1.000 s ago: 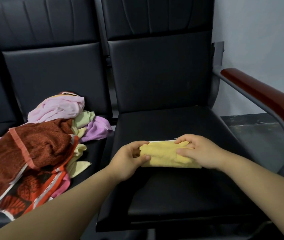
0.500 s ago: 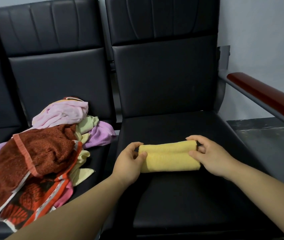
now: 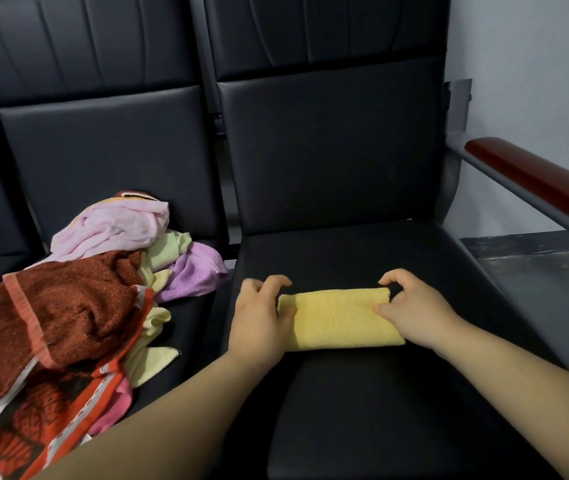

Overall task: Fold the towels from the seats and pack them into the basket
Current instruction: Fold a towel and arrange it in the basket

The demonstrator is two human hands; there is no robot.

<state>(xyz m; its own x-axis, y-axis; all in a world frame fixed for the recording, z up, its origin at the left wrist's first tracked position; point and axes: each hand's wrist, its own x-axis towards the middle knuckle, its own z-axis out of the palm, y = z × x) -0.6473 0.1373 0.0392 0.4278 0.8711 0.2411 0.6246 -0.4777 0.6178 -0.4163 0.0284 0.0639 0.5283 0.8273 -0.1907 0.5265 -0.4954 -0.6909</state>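
Note:
A yellow towel (image 3: 340,318) lies folded into a narrow rectangle on the right black seat (image 3: 362,403). My left hand (image 3: 258,323) is at its left end, thumb on top of the cloth and fingers curled at the far edge. At the right end my right hand (image 3: 414,311) holds the same way, thumb on the towel and index finger hooked at the far corner. On the left seat sits a heap of unfolded towels (image 3: 78,306): dark red with orange trim, pink, purple and pale yellow. No basket is in view.
Black padded backrests (image 3: 328,133) rise behind both seats. A red-brown armrest (image 3: 535,178) on a grey metal frame runs along the right side. Grey wall and dark floor (image 3: 535,258) lie beyond it.
The towel has gone from a looser fold to a tight narrow rectangle lying flat. Both hands have slid outward to its ends, and the view has moved closer.

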